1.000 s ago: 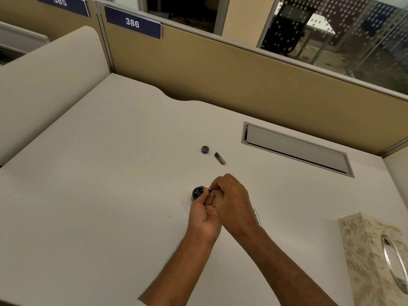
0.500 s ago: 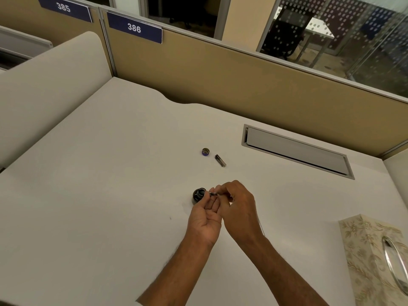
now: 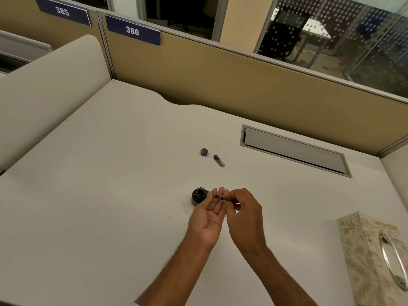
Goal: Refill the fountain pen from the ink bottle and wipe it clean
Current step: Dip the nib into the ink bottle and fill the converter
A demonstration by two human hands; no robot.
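Observation:
An open dark ink bottle (image 3: pixel 198 195) stands on the white desk (image 3: pixel 110 195), just left of my fingertips. My left hand (image 3: pixel 208 214) is palm up with its fingers spread, and a thin pen part (image 3: pixel 216 196) lies across the fingertips. My right hand (image 3: pixel 241 212) pinches the right end of that part. Farther back lie the bottle's cap (image 3: pixel 204 152) and a short dark pen piece (image 3: pixel 219 160).
A floral tissue box (image 3: pixel 373 257) stands at the desk's right edge. A grey cable hatch (image 3: pixel 293 149) is set into the desk at the back right. Tan partition panels (image 3: pixel 220 80) close the far side, a curved white divider (image 3: pixel 44 85) the left.
My hands have drawn apart: the left hand opened to palm up, the right hand shifted right, and the thin pen part now shows between them.

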